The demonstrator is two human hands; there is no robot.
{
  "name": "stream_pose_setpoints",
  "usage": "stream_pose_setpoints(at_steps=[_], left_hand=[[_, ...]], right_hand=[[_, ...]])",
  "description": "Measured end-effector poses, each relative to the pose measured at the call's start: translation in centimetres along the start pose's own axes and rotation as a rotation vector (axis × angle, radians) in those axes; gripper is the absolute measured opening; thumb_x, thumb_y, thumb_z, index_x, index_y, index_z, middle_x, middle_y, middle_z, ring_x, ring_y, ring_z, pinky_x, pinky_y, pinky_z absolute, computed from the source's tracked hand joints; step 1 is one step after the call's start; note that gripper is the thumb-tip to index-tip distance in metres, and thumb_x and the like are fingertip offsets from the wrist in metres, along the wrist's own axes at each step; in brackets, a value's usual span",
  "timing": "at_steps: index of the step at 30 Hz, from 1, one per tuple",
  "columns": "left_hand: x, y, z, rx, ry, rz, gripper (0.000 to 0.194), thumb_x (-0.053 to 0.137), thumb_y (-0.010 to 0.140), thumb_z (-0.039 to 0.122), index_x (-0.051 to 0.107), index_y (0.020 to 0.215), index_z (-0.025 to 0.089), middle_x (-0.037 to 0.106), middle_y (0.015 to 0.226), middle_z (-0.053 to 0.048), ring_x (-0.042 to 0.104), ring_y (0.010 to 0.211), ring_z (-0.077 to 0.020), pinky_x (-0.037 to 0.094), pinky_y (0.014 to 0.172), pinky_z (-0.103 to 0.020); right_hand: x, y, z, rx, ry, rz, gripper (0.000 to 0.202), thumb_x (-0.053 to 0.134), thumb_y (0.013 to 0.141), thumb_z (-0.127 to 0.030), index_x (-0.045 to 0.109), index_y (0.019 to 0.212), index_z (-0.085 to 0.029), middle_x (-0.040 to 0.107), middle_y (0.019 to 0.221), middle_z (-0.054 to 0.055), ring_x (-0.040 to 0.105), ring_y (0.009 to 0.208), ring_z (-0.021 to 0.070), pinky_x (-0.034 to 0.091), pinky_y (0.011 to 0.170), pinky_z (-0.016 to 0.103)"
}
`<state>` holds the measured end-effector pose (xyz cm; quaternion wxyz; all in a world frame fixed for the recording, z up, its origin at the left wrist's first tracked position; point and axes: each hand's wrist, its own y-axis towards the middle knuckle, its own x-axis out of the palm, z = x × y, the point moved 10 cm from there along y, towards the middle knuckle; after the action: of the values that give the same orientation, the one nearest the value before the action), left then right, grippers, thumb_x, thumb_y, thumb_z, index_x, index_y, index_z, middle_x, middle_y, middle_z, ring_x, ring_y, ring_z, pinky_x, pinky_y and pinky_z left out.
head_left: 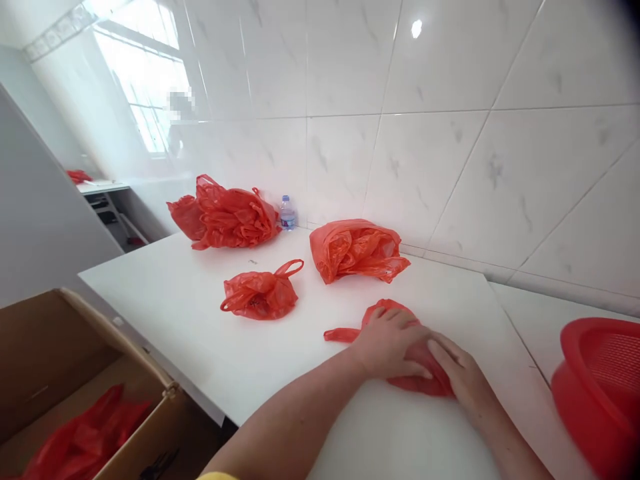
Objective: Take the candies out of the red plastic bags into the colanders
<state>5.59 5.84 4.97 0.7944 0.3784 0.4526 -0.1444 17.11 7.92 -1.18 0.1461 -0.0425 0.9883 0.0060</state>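
Red bag [425, 353] is partly covered on the worktop [200, 307] by the left hand [387, 340], fingers spread flat, and the right hand [457, 363], whose grip cannot be told. Three more red bags [355, 250] are set beyond; one bottle [287, 215] is placed by the wall [340, 160]. One basket [580, 393] is seen at right, one cardboard box [30, 347] at left.

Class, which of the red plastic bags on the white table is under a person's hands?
The frontmost bag, partly covered by the left hand and right hand; the others sit farther back, untouched.
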Motion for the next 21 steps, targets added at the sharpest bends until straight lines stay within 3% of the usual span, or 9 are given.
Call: stream_pose_setpoints(at_steps=[4,7,10,14,16,18,21], left_hand=[[-0.8,-0.3,-5.0,-0.211,-0.024,-0.052,0.029,0.063,0.072,0.036,0.062,0.098,0.022,0.066,0.094,-0.003,0.059,0.087,-0.0195,0.044,0.084,-0.034],[-2.5,-1.2,-8.9,-0.426,-0.006,-0.070,0.014,0.057,0.072,0.027,0.061,0.084,0.021,0.066,0.090,-0.002,0.060,0.081,-0.0175,0.045,0.072,-0.027],[-4.6,-3.0,-12.4,-0.648,0.022,-0.103,0.012,0.054,0.074,0.025,0.061,0.082,0.021,0.067,0.094,-0.002,0.061,0.082,-0.0177,0.044,0.071,-0.026],[-7.8,-6.5,-16.5,-0.854,0.060,-0.153,0.014,0.050,0.076,0.025,0.063,0.079,0.021,0.069,0.079,-0.004,0.063,0.069,-0.0201,0.045,0.060,-0.028],[-9.9,-8.4,-18.3,-0.949,0.108,-0.139,0.016,0.049,0.076,0.025,0.063,0.082,0.020,0.069,0.080,-0.007,0.064,0.072,-0.0236,0.046,0.062,-0.031],[-12.3,-9.9,-19.5,-1.030,0.188,-0.063,0.022,0.045,0.078,0.023,0.062,0.090,0.018,0.068,0.090,-0.012,0.063,0.084,-0.0286,0.047,0.068,-0.037],[-17.2,-11.7,-19.2,-1.157,0.433,0.283,0.040,0.042,0.077,0.015,0.055,0.115,0.020,0.059,0.116,-0.016,0.055,0.108,-0.0342,0.045,0.081,-0.048]], right_hand=[[-2.0,0.2,1.2,0.073,0.143,0.141,0.050,0.058,0.076,-0.057,0.063,0.112,-0.023,0.063,0.120,0.008,0.056,0.114,0.0284,0.046,0.096,0.039],[-2.1,0.5,2.0,0.115,0.148,0.132,0.046,0.059,0.075,-0.056,0.065,0.107,-0.023,0.066,0.115,0.008,0.059,0.110,0.0277,0.043,0.098,0.041],[-1.7,0.4,1.9,0.120,0.120,0.103,0.042,0.060,0.075,-0.052,0.065,0.106,-0.024,0.066,0.115,0.007,0.059,0.110,0.0272,0.041,0.099,0.041],[-1.4,0.2,1.5,0.129,0.106,0.101,0.042,0.060,0.073,-0.051,0.066,0.105,-0.023,0.066,0.113,0.008,0.059,0.109,0.0273,0.042,0.098,0.041],[-1.3,0.3,1.4,0.125,0.092,0.096,0.043,0.058,0.074,-0.051,0.065,0.105,-0.022,0.066,0.113,0.007,0.060,0.109,0.0267,0.042,0.097,0.040],[-1.3,0.4,1.3,0.120,0.068,0.097,0.042,0.056,0.075,-0.050,0.065,0.105,-0.023,0.066,0.112,0.007,0.060,0.108,0.0262,0.042,0.096,0.040],[-1.5,0.2,0.7,0.106,0.037,0.114,0.038,0.054,0.076,-0.049,0.066,0.102,-0.023,0.067,0.108,0.006,0.060,0.106,0.0263,0.043,0.094,0.040]])
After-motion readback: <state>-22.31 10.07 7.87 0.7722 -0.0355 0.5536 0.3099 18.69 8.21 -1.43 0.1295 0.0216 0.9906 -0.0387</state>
